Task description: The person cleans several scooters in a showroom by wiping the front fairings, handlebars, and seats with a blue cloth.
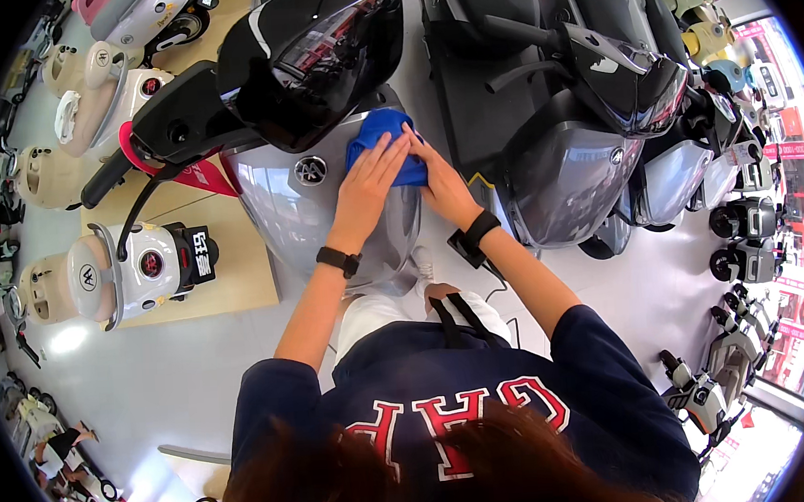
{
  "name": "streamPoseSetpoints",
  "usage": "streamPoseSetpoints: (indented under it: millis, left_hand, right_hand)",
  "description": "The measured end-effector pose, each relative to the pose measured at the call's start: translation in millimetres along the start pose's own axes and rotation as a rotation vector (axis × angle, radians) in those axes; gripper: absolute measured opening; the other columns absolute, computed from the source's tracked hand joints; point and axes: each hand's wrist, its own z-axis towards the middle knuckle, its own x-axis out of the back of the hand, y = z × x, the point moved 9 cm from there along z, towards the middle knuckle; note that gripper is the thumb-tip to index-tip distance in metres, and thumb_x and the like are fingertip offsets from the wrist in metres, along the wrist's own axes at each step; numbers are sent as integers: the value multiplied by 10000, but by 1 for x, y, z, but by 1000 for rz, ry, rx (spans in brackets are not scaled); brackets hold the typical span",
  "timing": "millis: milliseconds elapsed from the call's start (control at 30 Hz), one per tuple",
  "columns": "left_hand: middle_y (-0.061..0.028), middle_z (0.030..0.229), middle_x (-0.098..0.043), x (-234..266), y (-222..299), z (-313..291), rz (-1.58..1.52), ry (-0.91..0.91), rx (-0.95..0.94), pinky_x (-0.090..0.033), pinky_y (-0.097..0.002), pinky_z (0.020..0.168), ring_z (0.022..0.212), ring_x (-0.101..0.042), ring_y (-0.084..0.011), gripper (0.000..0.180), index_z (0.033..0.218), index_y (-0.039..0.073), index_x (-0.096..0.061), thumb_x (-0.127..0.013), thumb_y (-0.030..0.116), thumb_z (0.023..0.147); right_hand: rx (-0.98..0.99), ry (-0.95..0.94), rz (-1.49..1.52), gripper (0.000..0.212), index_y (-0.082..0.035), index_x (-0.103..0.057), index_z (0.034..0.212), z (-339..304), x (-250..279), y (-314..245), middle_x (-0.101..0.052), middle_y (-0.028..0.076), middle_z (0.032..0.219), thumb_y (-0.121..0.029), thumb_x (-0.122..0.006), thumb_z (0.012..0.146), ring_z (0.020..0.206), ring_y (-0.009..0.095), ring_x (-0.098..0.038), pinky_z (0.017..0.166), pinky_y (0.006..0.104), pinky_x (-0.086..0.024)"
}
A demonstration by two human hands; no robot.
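A folded blue cloth (380, 125) rests on the rounded grey front panel (302, 216) of an electric scooter, beside its round emblem. My left hand (369, 186) presses the cloth to the panel, its fingers laid over the lower left part. At the cloth's right edge my right hand (444, 185) holds it, fingertips close to those of the left. Both hands are on the same cloth, and the bit under the fingers is hidden. Just above the cloth is the scooter's glossy black headlight housing (318, 56), with a black handlebar grip (106, 178) reaching out to the left.
A second grey scooter (569, 179) stands close on the right, with more scooters beyond it. To the left, cream scooters (87, 278) stand by a wooden platform (236, 277). A dark cable (497, 282) hangs near my right forearm.
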Motion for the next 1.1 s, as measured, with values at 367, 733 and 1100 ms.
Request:
streamPoseSetpoints:
  millis: [367,733,1100]
  left_hand:
    - [-3,1574,-443,-103,51,-75,251,-294,35,-407,-349,1137,1463,-403,-197,600,1472,77,-493,-553,49,876]
    - [62,1535,-489,-62,51,-114,225,-354,18,-411,-339,1127,1428,-448,-171,571,1420,150,-564,-583,56,857]
    - [-17,1589,-425,-22,-15,-108,35,-20,324,-267,-529,1205,1509,-300,-340,721,1498,177,-501,-571,-88,831]
  right_hand:
    - [-174,2,238,1044,-66,-162,1614,-90,-64,91,-270,220,1633,234,-493,670,1453,447,-326,1184,414,-338]
    - [-205,-158,258,1084,42,-16,1597,-132,-92,37,-50,275,1665,202,-595,694,1518,465,-175,1241,452,-234]
    - [185,-75,-130,778,-113,-425,1529,-24,-44,-36,-354,48,1626,114,-576,800,1520,342,-260,1242,500,-238]
